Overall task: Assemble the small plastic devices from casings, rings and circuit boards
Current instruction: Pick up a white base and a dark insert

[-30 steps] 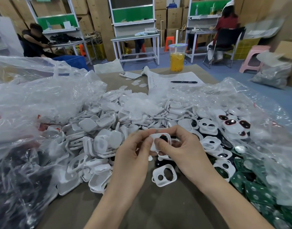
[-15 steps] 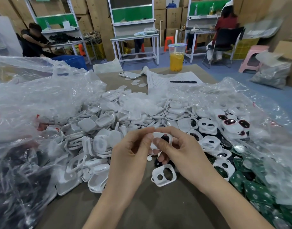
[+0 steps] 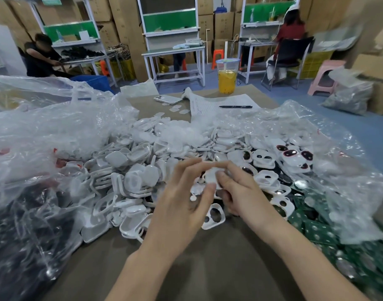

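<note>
Both hands meet over the table's middle around one small white casing (image 3: 212, 176). My left hand (image 3: 184, 200) pinches its near edge with thumb and fingers. My right hand (image 3: 238, 190) grips it from the right, thumb on top. Motion blur hides the casing's face. A white ring (image 3: 214, 216) with two holes lies on the table just below the hands. A heap of white casings and rings (image 3: 129, 170) spreads to the left and behind. Green circuit boards (image 3: 316, 231) lie at the right.
Clear plastic bags (image 3: 45, 131) flank the heap on both sides. Farther back on the brown table (image 3: 208, 268) are a phone (image 3: 167, 99), a paper sheet with a pen (image 3: 235, 106) and a cup of yellow drink (image 3: 227, 76). Two people sit at benches beyond.
The casing's dark opening, visible earlier, no longer shows; the piece has turned in my hands. My left fingers have spread and the hands have shifted slightly.
</note>
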The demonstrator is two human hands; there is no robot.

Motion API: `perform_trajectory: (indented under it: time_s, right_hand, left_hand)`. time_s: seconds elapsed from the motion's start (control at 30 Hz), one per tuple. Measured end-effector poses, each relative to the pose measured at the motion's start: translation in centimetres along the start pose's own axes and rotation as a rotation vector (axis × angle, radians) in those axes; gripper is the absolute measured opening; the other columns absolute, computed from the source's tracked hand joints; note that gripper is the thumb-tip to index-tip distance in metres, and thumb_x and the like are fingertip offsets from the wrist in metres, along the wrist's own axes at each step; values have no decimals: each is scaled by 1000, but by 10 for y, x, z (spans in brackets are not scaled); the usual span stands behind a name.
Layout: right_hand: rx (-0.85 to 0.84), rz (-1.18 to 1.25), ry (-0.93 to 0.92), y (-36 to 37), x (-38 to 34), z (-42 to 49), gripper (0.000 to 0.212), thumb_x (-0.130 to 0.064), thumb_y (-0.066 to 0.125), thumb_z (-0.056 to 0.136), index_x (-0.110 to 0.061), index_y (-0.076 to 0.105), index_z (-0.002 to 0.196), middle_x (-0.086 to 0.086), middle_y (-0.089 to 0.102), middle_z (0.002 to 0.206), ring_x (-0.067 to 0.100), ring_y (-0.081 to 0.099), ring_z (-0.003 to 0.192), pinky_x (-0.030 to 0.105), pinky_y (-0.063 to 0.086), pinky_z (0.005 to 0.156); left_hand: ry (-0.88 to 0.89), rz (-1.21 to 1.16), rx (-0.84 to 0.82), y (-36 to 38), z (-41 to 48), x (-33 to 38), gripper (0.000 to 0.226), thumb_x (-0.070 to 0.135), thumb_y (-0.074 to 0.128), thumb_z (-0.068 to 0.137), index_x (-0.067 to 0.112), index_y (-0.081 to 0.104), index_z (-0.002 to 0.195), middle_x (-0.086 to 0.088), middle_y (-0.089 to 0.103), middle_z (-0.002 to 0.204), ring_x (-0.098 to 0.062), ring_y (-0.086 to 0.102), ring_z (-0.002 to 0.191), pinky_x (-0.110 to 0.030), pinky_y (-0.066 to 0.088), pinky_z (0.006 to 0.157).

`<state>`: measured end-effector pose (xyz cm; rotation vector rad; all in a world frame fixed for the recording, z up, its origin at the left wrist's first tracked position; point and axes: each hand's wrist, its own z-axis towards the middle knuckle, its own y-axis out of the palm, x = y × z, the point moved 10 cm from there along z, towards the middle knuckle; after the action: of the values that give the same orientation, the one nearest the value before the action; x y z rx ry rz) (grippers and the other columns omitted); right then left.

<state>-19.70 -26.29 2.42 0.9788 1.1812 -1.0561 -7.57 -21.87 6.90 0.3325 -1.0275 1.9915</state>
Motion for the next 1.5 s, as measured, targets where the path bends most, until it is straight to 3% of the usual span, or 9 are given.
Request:
perform_trajectory:
  time_s: [0.17, 0.33, 0.5, 0.6, 0.73, 0.9, 1.13, 1.27, 1.5]
  right_hand:
    - [-2, -80, 43, 6, 2, -36, 26, -16, 42, 108, -25, 66, 113, -7, 73, 96, 0, 65, 73, 13, 48, 61]
    - [-12, -216, 22, 9, 7, -72, 23, -31, 45, 104, -37, 66, 110, -6, 73, 108, 19, 68, 102, 51, 53, 96]
    - [-7, -376, -13, 12, 2, -99, 26, -42, 41, 97, -42, 65, 109, -19, 72, 103, 2, 65, 97, 33, 50, 87]
    - [-66, -393, 47, 16, 7, -102, 25, -39, 42, 101, -40, 65, 108, -14, 73, 102, 3, 66, 96, 35, 52, 90]
    - [-191, -568, 131, 21, 11, -99, 25, -34, 40, 103, -44, 61, 94, -19, 66, 73, -1, 56, 69, 30, 48, 76]
    - [-136, -728, 163, 16, 14, -90, 25, -28, 46, 102, -31, 69, 112, -4, 62, 115, 11, 59, 111, 35, 44, 103]
    - [-12, -758, 71, 11, 7, -89, 23, -30, 58, 99, -28, 75, 114, -15, 57, 96, 4, 57, 94, 10, 39, 72]
    - [71, -759, 61, 7, 8, -87, 20, -27, 61, 97, -26, 75, 112, -15, 51, 93, 1, 54, 88, 3, 37, 70]
    - [234, -615, -61, -3, -4, -102, 21, -28, 51, 102, -29, 69, 113, -11, 56, 100, -1, 56, 83, 22, 48, 79]
  left_hand:
    - [62, 72, -87, 3, -26, 10, 18, 39, 59, 98, 28, 64, 111, 15, 55, 127, 0, 53, 121, -26, 45, 98]
    - [152, 204, -101, -7, -63, 31, 21, 43, 58, 98, 26, 66, 107, 15, 61, 117, -6, 56, 116, -32, 48, 96]
    - [204, 255, -107, -13, -84, 50, 18, 43, 61, 96, 27, 66, 100, 13, 63, 115, -7, 57, 109, -26, 45, 95]
    - [185, 237, -152, -13, -86, 53, 17, 43, 63, 95, 27, 68, 98, 14, 63, 117, -5, 56, 111, -20, 42, 99]
    - [117, 162, -246, -5, -87, 49, 13, 33, 70, 92, 21, 69, 92, 11, 64, 117, -1, 53, 115, -9, 34, 100]
    - [69, 148, -253, -4, -89, 42, 11, 32, 74, 91, 21, 72, 89, 14, 68, 109, 6, 50, 116, -2, 28, 98]
    - [-8, 138, -266, -4, -87, 33, 15, 37, 74, 88, 23, 70, 85, 11, 73, 99, -3, 56, 102, -9, 38, 88]
    - [-48, 131, -289, -2, -88, 28, 17, 37, 74, 88, 22, 70, 84, 11, 73, 102, -1, 51, 105, -5, 35, 87]
    - [-38, 181, -278, -3, -84, 26, 20, 43, 71, 90, 24, 71, 86, 18, 69, 101, -1, 49, 109, -3, 29, 91]
